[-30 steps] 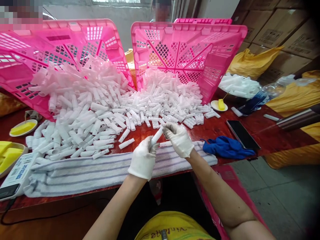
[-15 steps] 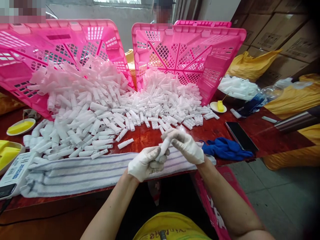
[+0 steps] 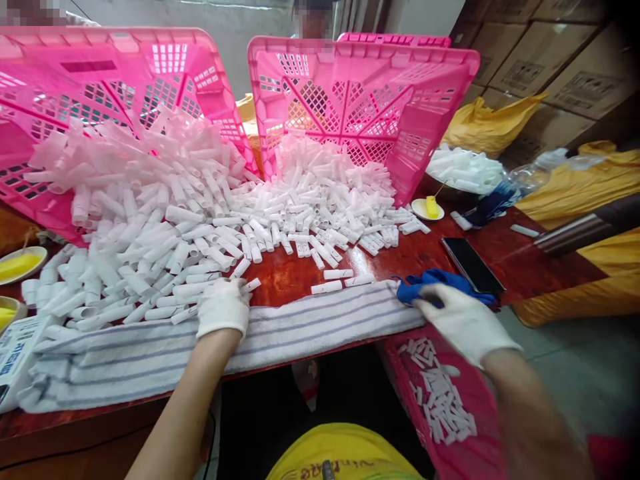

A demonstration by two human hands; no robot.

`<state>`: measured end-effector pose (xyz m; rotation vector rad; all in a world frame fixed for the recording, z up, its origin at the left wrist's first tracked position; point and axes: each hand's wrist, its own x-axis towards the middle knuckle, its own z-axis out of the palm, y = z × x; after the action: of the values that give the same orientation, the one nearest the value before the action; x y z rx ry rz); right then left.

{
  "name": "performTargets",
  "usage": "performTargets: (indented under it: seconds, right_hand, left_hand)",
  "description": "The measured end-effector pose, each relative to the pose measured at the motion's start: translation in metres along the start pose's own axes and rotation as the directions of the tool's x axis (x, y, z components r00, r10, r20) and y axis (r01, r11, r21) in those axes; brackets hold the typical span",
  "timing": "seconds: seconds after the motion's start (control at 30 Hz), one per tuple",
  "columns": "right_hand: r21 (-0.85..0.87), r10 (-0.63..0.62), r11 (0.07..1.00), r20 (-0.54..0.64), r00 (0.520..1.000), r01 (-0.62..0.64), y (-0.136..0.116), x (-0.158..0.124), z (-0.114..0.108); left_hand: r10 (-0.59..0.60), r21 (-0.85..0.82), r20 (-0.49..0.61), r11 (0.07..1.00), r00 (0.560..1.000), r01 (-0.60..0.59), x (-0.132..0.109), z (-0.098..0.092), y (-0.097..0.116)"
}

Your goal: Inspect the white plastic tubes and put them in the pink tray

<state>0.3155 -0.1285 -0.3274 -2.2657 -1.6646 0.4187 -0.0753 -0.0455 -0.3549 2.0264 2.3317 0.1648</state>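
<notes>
My left hand (image 3: pixel 223 310), in a white glove, is at the front edge of a heap of white tubes (image 3: pixel 145 247). Its fingers are closed round a short white tube (image 3: pixel 253 285), whose end sticks out to the right. My right hand (image 3: pixel 465 323), gloved too, hangs past the table's edge, beside a blue cloth (image 3: pixel 440 283). Its fingers are apart and hold nothing that shows. Just under it, a blurred white tube (image 3: pixel 451 370) is above a pink crate (image 3: pixel 475 460) with many tubes inside. Several marked tubes (image 3: pixel 327 287) lie between my hands.
A striped towel (image 3: pixel 300 330) runs along the table's front edge. Two tilted pink baskets (image 3: pixel 440 113) stand behind the heap. To the right are a phone (image 3: pixel 473 267), a small dish (image 3: pixel 419 210) and a metal cylinder (image 3: pixel 575 233). A white box (image 3: pixel 20 353) sits at the left.
My hands, together round a white tube before, have parted. The left moved left to a tube on the table; the right moved right and down over the crate, letting go of its tube.
</notes>
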Motion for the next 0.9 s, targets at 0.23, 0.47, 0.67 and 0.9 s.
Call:
performTargets:
  seconds: [0.23,0.47,0.67,0.9]
  right_hand:
    - [-0.162,-0.044,0.986,-0.001,0.999,0.044,-0.08,0.115,0.047]
    - [-0.179,-0.038,0.983,-0.024,0.999,0.033,-0.073,0.127,0.072]
    - [-0.201,-0.014,0.979,0.025,1.0,0.019,-0.064,0.121,0.07]
    - [0.0,-0.329,0.944,0.055,0.943,0.33,-0.054,0.118,0.043]
  left_hand:
    - [0.129,-0.548,-0.088,0.822,0.988,-0.156,-0.01,0.017,0.034]
    - [0.208,-0.933,0.093,0.359,0.974,0.013,-0.033,0.011,0.06]
    - [0.185,-0.908,0.073,0.419,0.98,-0.012,-0.031,0.024,0.065]
    - [0.207,-0.792,0.011,0.599,0.978,-0.118,-0.04,0.019,0.078]
